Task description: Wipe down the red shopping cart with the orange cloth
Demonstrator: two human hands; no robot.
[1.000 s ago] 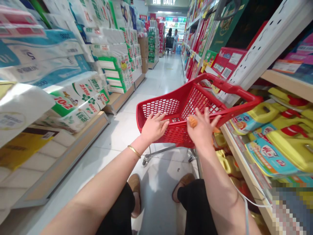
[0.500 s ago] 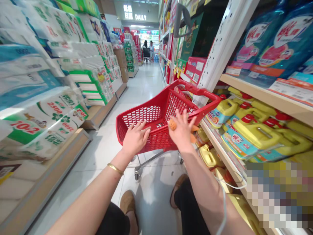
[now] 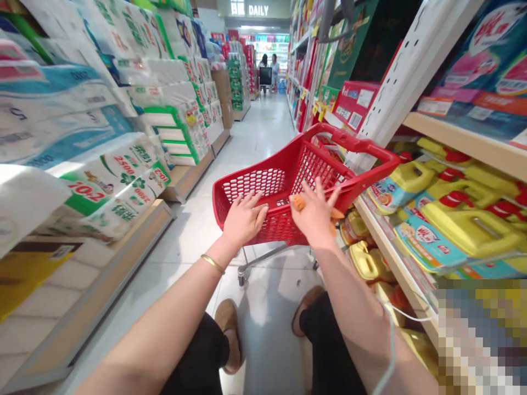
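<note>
Left hand (image 3: 244, 220) hovered at the red cart's (image 3: 259, 185) near rim, fingers loosely apart. Right hand (image 3: 313, 218) too, fingers splayed, orange thing (image 3: 298, 202) by the thumb.

The head camera looks from the wearer's eye level, forward and steeply down. Close below it, both forearms reach in from the lower edge, with the left hand (image 3: 246, 218) and right hand (image 3: 315, 214) near mid-picture. The cart (image 3: 251, 184) stands just beyond them, seen from above, and the shoes (image 3: 227, 318) show low down, almost straight beneath. The view faces along the aisle (image 3: 263, 131), wide enough to take in shelves (image 3: 465, 134) on both sides and a distant sign (image 3: 258, 9) at the top edge.
</note>
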